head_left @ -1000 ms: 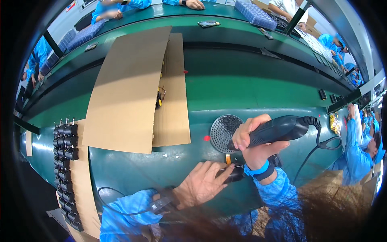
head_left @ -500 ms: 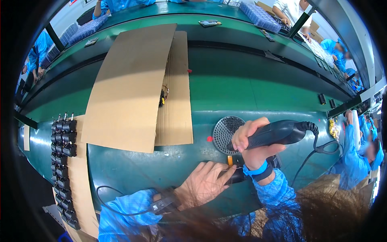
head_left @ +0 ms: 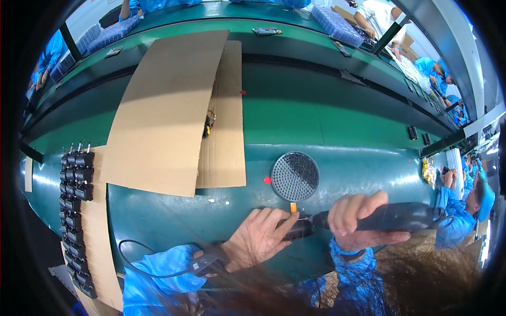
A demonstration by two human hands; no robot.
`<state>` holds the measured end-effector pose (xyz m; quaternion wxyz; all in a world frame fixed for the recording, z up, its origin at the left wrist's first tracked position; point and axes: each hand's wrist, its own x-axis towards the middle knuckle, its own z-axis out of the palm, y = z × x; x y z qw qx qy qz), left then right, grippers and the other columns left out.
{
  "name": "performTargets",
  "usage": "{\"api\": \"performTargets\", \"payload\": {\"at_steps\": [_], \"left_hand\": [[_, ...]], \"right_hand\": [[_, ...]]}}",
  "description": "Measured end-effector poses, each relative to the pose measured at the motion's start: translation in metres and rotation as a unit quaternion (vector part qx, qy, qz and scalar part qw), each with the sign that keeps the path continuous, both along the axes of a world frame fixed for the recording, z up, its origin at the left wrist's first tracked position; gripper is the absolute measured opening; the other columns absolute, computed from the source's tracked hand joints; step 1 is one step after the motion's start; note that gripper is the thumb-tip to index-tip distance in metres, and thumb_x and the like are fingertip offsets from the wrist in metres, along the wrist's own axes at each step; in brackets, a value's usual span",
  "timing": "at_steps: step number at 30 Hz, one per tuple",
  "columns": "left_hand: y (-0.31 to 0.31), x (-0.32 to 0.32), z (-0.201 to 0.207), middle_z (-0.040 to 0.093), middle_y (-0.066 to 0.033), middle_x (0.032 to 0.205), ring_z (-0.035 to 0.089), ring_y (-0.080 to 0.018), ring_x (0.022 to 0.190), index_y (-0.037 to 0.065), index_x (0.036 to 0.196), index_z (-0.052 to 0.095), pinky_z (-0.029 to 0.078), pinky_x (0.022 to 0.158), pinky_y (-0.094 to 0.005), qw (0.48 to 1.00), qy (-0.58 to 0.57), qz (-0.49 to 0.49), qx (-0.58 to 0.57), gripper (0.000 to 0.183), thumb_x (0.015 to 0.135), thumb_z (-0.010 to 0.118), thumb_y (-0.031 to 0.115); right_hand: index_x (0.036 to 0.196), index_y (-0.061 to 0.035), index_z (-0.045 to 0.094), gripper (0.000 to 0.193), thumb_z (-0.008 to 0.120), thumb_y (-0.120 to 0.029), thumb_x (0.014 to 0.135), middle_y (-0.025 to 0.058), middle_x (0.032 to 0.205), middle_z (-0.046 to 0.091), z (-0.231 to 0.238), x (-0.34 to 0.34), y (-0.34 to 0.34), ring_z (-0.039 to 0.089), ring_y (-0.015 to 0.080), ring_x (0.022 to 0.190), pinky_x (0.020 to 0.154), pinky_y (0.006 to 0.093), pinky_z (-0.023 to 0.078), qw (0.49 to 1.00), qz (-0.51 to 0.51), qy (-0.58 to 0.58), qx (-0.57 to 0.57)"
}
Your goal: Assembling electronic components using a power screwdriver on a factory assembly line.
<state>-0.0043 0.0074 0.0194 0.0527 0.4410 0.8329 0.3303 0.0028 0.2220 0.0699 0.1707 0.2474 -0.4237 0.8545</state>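
My right hand is wrapped round a black electric screwdriver, held nearly level. The tool's front end points left and meets a small black device. My left hand grips that device from its left side, fingers bent over it, hiding much of its shape. An orange tab sticks up beside my left fingertips. Just beyond the hands lies a round grey holed tray, with many tiny black pieces, seemingly screws, across its upper right part. The contact between the screwdriver's bit and the device is too small to make out.
Two overlapping cardboard sheets lie at left-centre, with wired parts between them. Black parts stand in rows on cardboard at far left. A green shelf runs behind. Yellow pieces in a bag lie right, near a co-worker.
My right hand has brought the screwdriver from over the round tray down and right, its front end now at the device. The left hand keeps its hold. The whole view has shifted slightly.
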Motion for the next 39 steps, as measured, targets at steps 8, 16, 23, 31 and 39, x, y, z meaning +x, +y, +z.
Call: {"api": "performTargets", "payload": {"at_steps": [8, 16, 23, 31, 39], "left_hand": [[-0.001, 0.0, -0.002, 0.056, -0.0059, 0.117, 0.057, -0.0234, 0.106, 0.005, 0.139, 0.058, 0.047, 0.089, -0.0371, 1.0, -0.002, 0.002, -0.001, 0.066, 0.082, 0.081, 0.028], [-0.002, -0.002, -0.001, 0.056, -0.0056, 0.117, 0.056, -0.0234, 0.104, 0.006, 0.138, 0.059, 0.047, 0.089, -0.037, 1.0, -0.004, -0.008, 0.001, 0.064, 0.082, 0.081, 0.028], [-0.002, 0.001, 0.0, 0.056, -0.0049, 0.118, 0.055, -0.0231, 0.105, 0.006, 0.139, 0.059, 0.046, 0.09, -0.0366, 1.0, -0.008, -0.003, -0.012, 0.064, 0.082, 0.081, 0.028], [-0.004, -0.001, 0.002, 0.056, -0.0052, 0.122, 0.056, -0.0225, 0.108, 0.007, 0.14, 0.058, 0.046, 0.091, -0.0375, 1.0, 0.011, 0.001, -0.013, 0.065, 0.084, 0.079, 0.033], [-0.005, 0.002, -0.006, 0.055, -0.0056, 0.123, 0.056, -0.022, 0.11, 0.006, 0.137, 0.059, 0.045, 0.093, -0.0376, 0.999, 0.039, 0.005, 0.001, 0.061, 0.086, 0.077, 0.034]], "right_hand": [[0.099, 0.0, 0.053, 0.092, 0.056, -0.089, 0.076, 0.0125, 0.068, 0.058, -0.017, 0.008, -0.005, 0.055, 0.0197, 0.055, 0.048, 0.0347, 0.048, 0.998, -0.012, -0.046, 0.037], [0.1, 0.0006, 0.054, 0.093, 0.057, -0.089, 0.076, 0.0125, 0.068, 0.057, -0.016, 0.008, -0.007, 0.054, 0.0198, 0.055, 0.049, 0.0342, 0.048, 0.997, -0.017, -0.064, 0.037], [0.099, 0.0016, 0.053, 0.09, 0.062, -0.085, 0.076, 0.0116, 0.069, 0.057, -0.03, 0.007, -0.008, 0.055, 0.0192, 0.056, 0.05, 0.0337, 0.049, 0.998, -0.001, -0.032, 0.045], [0.104, 0.0044, 0.056, 0.092, 0.066, -0.082, 0.076, 0.0118, 0.069, 0.058, -0.036, -0.001, 0.0, 0.057, 0.0208, 0.057, 0.05, 0.0335, 0.049, 0.992, 0.078, 0.03, 0.091], [0.101, -0.0023, 0.049, 0.09, 0.053, -0.09, 0.079, 0.01, 0.067, 0.055, -0.021, 0.007, -0.004, 0.053, 0.0192, 0.053, 0.048, 0.0355, 0.047, 0.995, -0.006, -0.082, 0.061]]}}
